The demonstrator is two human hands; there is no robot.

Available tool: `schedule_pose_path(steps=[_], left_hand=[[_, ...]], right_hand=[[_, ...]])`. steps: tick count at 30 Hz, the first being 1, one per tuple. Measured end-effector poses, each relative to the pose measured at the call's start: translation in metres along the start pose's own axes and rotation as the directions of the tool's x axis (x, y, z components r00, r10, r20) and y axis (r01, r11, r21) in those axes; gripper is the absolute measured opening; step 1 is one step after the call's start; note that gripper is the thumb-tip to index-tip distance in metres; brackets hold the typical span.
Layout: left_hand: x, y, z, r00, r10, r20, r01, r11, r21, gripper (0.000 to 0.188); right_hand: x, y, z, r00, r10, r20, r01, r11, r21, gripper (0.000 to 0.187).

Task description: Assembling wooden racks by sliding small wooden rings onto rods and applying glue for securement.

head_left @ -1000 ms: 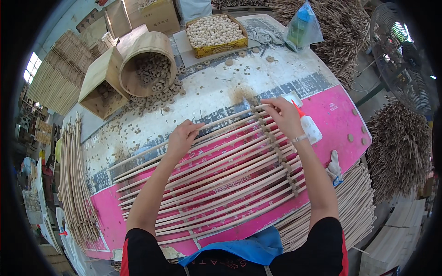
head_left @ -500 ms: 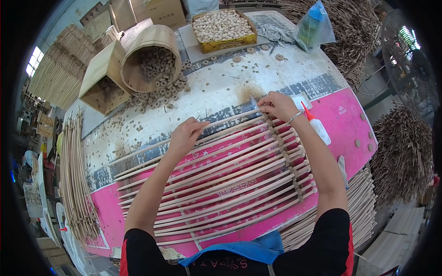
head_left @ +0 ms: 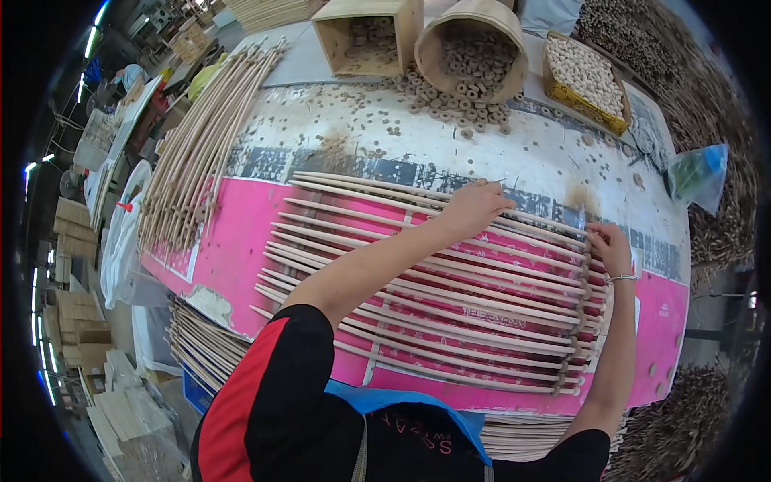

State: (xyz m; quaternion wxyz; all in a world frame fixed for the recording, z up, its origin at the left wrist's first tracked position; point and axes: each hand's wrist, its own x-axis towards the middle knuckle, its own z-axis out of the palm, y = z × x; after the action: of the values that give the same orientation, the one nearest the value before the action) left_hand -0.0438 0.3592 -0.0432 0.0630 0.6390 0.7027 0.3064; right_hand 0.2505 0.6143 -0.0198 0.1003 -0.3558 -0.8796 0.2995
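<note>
Many pale wooden sticks (head_left: 482, 298) lie side by side across the pink table cover, brown wooden rings (head_left: 580, 301) threaded near their right ends and round knobs at the tips. My left hand (head_left: 479, 207) is closed on the farthest wooden stick (head_left: 377, 185), right of its middle; its fingertips are partly hidden. At the right end of that stick, by the ring, my right hand (head_left: 610, 247) pinches it between thumb and fingers.
A wooden box (head_left: 369, 40) and a round wooden tub (head_left: 470, 52) spill rings at the back. Beyond the tub stands a yellow tray (head_left: 585, 84) of pale balls. Bundled sticks (head_left: 213, 136) lie at the left, a plastic bag (head_left: 697, 177) at the right.
My view has swung to the left, so the table's things appear farther right. The far stick has come down against the row; both hands stay on it.
</note>
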Motion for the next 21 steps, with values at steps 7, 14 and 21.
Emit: schedule_pose_path(steps=[7,14,21], left_hand=[[-0.036,0.005,-0.015,0.993,-0.015,-0.114,0.036,0.983,0.178,0.050],[-0.076,-0.006,-0.020,0.974,-0.075,-0.214,0.129,0.960,0.248,0.055],[-0.086,0.000,-0.044,0.983,-0.133,-0.130,0.165,0.945,0.282,0.057]], right_hand=[[-0.088,0.002,-0.042,0.793,-0.255,-0.554,0.115,0.955,-0.275,0.039],[-0.178,0.098,-0.062,0.803,0.125,-0.583,-0.438,0.786,-0.436,0.066],[-0.178,0.099,-0.041,0.842,0.358,-0.405,-0.391,0.920,0.001,0.069]])
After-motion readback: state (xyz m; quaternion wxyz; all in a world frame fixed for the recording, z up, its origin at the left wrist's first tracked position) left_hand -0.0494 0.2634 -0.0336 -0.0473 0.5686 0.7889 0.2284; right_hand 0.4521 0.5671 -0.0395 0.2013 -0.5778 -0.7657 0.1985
